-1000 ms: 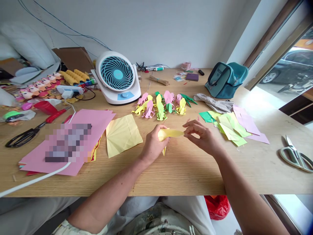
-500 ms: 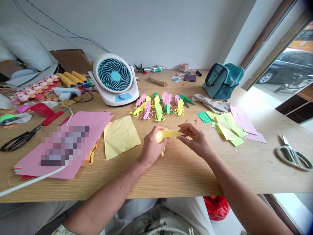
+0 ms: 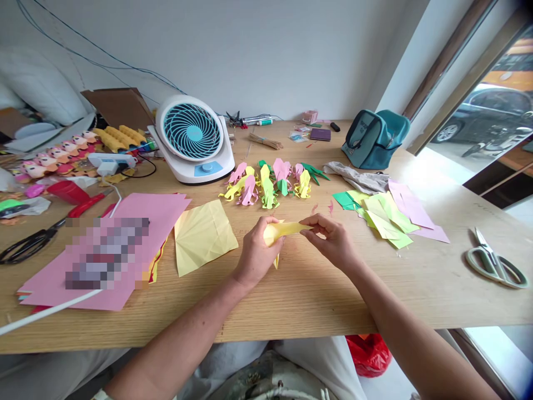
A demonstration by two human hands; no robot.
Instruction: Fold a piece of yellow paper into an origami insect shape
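Both hands hold one folded yellow paper piece (image 3: 287, 228) just above the wooden table (image 3: 316, 289). My left hand (image 3: 256, 253) is closed round its left end. My right hand (image 3: 331, 240) pinches its pointed right end between thumb and fingers. A creased yellow square sheet (image 3: 204, 236) lies flat to the left of my left hand. Behind the hands stands a row of several small folded paper figures (image 3: 270, 180) in pink, yellow and green.
A stack of pink sheets (image 3: 116, 244) lies at the left beside black-and-red scissors (image 3: 39, 236). A desk fan (image 3: 191, 139) stands behind. Loose green and pink sheets (image 3: 391, 214), a teal bag (image 3: 372, 139) and grey-green scissors (image 3: 493, 266) are at the right.
The view has shifted slightly, so everything sits a little further left. My right hand's fingers have closed in nearer to the paper's tip. Both hands keep their hold.
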